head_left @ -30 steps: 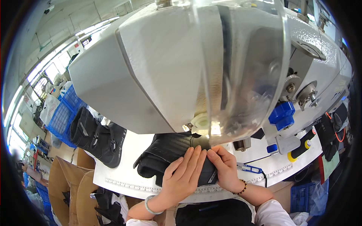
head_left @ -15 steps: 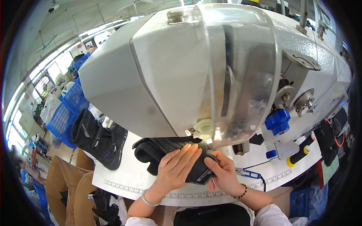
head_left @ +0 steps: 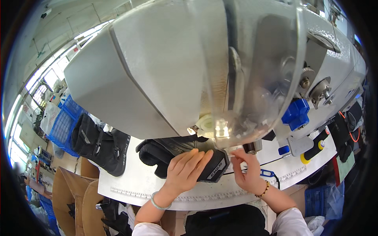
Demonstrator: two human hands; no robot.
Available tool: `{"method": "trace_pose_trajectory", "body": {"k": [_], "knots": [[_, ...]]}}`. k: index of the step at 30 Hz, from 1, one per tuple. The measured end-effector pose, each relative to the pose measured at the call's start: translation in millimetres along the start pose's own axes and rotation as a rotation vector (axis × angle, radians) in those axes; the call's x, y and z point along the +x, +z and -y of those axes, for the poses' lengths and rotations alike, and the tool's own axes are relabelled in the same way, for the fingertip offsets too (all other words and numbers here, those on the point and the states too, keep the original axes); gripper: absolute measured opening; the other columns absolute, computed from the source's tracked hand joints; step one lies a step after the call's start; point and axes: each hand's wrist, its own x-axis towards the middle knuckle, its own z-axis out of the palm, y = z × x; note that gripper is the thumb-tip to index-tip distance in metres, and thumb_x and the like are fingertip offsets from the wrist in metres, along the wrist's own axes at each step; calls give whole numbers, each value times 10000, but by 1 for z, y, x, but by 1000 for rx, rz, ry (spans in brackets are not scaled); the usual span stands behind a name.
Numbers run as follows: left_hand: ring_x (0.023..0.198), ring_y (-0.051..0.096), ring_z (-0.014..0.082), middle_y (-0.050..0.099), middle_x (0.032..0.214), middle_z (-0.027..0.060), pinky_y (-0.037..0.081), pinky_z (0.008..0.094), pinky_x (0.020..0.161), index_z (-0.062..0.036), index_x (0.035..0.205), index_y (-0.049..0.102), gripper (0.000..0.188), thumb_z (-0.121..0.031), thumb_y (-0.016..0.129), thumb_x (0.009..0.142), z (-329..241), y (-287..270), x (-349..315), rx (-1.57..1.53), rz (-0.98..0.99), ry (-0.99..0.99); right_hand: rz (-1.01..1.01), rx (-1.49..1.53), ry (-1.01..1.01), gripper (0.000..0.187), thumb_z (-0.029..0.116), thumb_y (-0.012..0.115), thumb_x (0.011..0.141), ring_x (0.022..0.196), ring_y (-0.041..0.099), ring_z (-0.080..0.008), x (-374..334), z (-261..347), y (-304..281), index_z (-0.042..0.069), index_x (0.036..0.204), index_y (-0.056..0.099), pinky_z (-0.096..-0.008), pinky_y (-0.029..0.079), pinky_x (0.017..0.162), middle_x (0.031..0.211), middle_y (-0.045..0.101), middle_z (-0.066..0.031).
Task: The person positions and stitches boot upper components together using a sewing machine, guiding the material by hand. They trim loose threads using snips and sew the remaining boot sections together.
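A black boot upper [head_left: 155, 152] with a padded collar and a pale label lies on the white sewing table under the machine head. My left hand [head_left: 184, 171] rests on its top with fingers stretched out flat, holding it down. Just right of the upper, apart from it, is my right hand [head_left: 249, 173]. Its thumb and fingertips are pinched together below the machine's clear guard [head_left: 252, 114]; whatever they hold is too small to make out. Blue-handled thread snips [head_left: 267, 173] lie partly behind the right hand. The needle area is mostly hidden by the grey machine head [head_left: 157, 70].
A black boot [head_left: 110, 153] stands at the table's left side, near a blue crate [head_left: 65, 128]. Cardboard boxes [head_left: 65, 196] stand at lower left. A ruler strip [head_left: 157, 195] follows the front edge. On the right are a blue knob [head_left: 296, 114] and a black-and-yellow tool [head_left: 315, 151].
My right hand has let go of the upper's edge and moved right, its fingertips now pinched. The left hand stays on the upper. My view has shifted closer to the machine head.
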Motion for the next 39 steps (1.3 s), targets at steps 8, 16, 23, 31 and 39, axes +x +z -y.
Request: {"method": "trace_pose_trajectory", "body": {"k": [8, 16, 23, 31, 39], "knots": [[945, 628, 189, 652, 1034, 50, 499, 269, 776, -49, 1003, 711, 273, -66, 664, 734, -6, 7, -5, -91, -120, 65, 168, -5, -542, 397, -22, 667, 632, 722, 621, -201, 32, -27, -8, 35, 1024, 674, -267, 515, 586, 941, 606, -59], [947, 642, 195, 652, 1047, 67, 492, 256, 775, -45, 951, 727, 238, -68, 689, 718, 0, 8, -4, -103, -128, 129, 182, 30, -520, 339, -42, 670, 621, 721, 629, -202, 29, -31, -8, 15, 955, 670, -280, 520, 550, 948, 611, -68], [925, 652, 195, 651, 1030, 58, 490, 261, 772, -49, 912, 731, 218, -82, 730, 697, 6, 12, -4, -76, -110, 135, 172, 33, -464, 294, -43, 680, 627, 737, 633, -208, 28, -33, -2, 13, 915, 664, -291, 521, 565, 974, 622, -76], [867, 645, 182, 647, 1003, 49, 455, 273, 688, -37, 935, 712, 235, -87, 773, 713, 15, 14, 6, -84, -114, 135, 193, 121, -214, 269, -76, 628, 729, 702, 615, -252, 39, -22, -13, 0, 987, 635, -305, 519, 634, 952, 619, -104], [854, 622, 171, 618, 1041, 26, 452, 290, 688, -74, 999, 709, 286, -66, 763, 718, 28, 18, 11, -109, -114, 193, 432, 474, 443, 218, -67, 558, 814, 729, 612, -167, 63, -77, 4, 6, 1011, 616, -309, 472, 639, 803, 596, -74]]}}
